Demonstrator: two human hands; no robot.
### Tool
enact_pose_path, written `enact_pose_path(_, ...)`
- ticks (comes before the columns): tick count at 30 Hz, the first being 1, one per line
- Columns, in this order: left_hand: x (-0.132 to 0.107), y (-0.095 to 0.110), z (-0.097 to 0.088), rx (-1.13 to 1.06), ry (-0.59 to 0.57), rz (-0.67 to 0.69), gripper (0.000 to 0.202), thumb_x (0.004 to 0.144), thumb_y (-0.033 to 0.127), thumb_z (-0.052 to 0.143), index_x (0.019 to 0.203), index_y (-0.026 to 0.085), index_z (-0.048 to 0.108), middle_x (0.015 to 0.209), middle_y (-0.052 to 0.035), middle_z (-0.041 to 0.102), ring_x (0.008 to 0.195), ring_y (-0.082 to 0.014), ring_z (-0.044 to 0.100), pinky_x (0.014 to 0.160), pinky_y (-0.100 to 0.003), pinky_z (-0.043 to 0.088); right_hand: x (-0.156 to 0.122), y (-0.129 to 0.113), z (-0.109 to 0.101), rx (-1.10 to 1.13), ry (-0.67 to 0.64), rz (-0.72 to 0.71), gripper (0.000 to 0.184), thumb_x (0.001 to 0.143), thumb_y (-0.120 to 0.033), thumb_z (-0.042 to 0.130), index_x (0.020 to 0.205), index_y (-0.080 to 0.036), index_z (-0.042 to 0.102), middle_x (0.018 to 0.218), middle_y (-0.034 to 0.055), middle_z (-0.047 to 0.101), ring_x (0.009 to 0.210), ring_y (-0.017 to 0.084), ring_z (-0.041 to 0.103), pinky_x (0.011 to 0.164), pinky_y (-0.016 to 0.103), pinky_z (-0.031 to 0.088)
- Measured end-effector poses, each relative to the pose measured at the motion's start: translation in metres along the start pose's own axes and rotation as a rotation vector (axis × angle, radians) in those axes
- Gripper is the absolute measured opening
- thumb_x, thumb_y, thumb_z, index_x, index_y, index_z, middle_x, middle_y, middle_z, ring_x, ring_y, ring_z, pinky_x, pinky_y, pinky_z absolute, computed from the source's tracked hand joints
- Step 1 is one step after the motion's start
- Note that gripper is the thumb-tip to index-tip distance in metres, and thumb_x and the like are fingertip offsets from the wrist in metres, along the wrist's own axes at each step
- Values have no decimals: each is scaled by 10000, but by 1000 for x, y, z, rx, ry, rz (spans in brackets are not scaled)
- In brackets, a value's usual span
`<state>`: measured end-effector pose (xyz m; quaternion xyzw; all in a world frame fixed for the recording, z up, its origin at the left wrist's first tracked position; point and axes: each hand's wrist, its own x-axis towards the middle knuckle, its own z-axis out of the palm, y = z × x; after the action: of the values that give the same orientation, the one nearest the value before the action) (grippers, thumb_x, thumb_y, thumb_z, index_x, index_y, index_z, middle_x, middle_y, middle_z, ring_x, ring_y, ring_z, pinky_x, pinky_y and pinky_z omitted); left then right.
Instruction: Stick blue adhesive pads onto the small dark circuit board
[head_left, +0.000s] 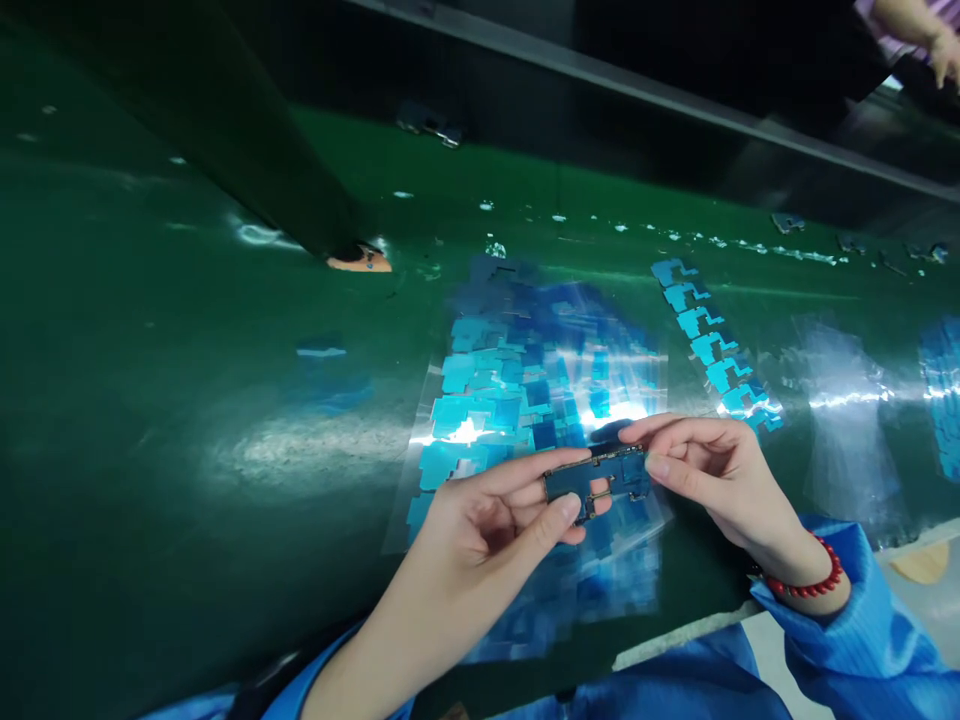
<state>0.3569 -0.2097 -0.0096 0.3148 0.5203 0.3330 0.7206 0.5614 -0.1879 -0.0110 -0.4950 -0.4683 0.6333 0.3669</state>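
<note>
Above the near edge of the green work surface (pixel 187 420): one small dark circuit board (pixel 598 478), long and narrow, held level between two bare hands.

Left hand (pixel 480 530): thumb and forefinger closed on the board's left end, remaining fingers curled under. Right hand (pixel 712 470): fingertips pinched on the board's right end; a red bead bracelet (pixel 806 580) sits on that wrist, with a blue sleeve (pixel 862 640) below it.

Directly beneath and behind the board: a heap of clear film sheets (pixel 525 380) carrying blue cut-out stickers, overlapping one another and glaring under the light. The hands cover the heap's near part.

Right of the heap, just beside it: a single strip of blue stickers (pixel 712 345) running diagonally away. Further right: another clear film sheet (pixel 847 400), then more blue stickers (pixel 945 400) at the frame edge.

Left rear: a dark slanted beam (pixel 247 140) crossing over the surface, its foot near a small orange piece (pixel 360 262). Scattered along the far side: small pale scraps (pixel 787 252). Beyond them, a grey metal rail (pixel 675 100).

Top right corner: another person's hand (pixel 943 55), well apart from the board.
</note>
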Motion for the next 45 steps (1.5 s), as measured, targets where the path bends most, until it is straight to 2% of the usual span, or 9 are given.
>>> enact_pose_path(4,3,-2,-5,61,-22,19,334,772,331,729,1074,196,685,878,-29,774,756,-202,742,718,-267,628,0,1,0,3,17,0,37,761,-202,757,740,-227,739,975,51,734,869,172,675,689,259,549)
enact_pose_path(7,4,-2,-8,138,-66,26,348,784,348,719,1101,207,686,878,-34,774,705,-208,741,707,-292,635,-1,1,1,1,17,12,31,761,-207,758,745,-224,738,984,51,730,863,177,673,669,264,548)
enact_pose_path(10,3,-1,-7,107,-22,1,326,770,343,730,1071,221,701,846,-22,775,722,-214,741,711,-298,636,-1,0,1,-3,22,10,34,762,-202,759,752,-226,737,984,50,728,864,180,674,665,266,550)
enact_pose_path(13,2,0,-2,47,20,-20,311,741,321,748,1035,228,708,810,-5,774,765,-216,740,710,-284,634,-1,-1,2,-27,46,7,44,759,-195,760,747,-230,736,969,46,729,843,179,676,637,261,552)
enact_pose_path(21,0,1,2,8,41,-7,236,751,258,734,979,218,689,766,19,770,681,-148,731,656,-183,610,-1,-1,3,0,32,5,86,745,-157,765,758,-240,745,964,38,732,841,170,679,587,233,548)
enact_pose_path(26,-1,0,4,37,65,12,226,757,239,719,977,205,678,743,19,764,693,-155,735,661,-185,612,-1,-1,5,-27,44,-15,100,745,-142,759,744,-241,747,947,34,738,816,163,682,581,226,548)
enact_pose_path(31,4,-8,4,-14,50,80,178,775,251,722,929,181,668,699,-1,755,709,-169,740,601,-160,607,0,-1,6,-37,48,-39,109,746,-126,754,747,-236,746,936,36,741,835,163,688,630,229,564)
enact_pose_path(36,11,-19,3,-61,34,190,114,765,197,728,860,184,666,659,8,743,636,-178,737,525,-150,597,1,2,7,-28,29,-65,97,748,-122,749,750,-219,746,928,44,742,845,165,692,651,229,576)
enact_pose_path(45,10,-20,5,-31,79,249,88,761,158,720,821,194,667,653,29,724,596,-146,725,509,-125,586,0,1,6,-23,10,-66,139,753,-104,737,765,-241,757,938,22,743,851,140,683,657,203,559)
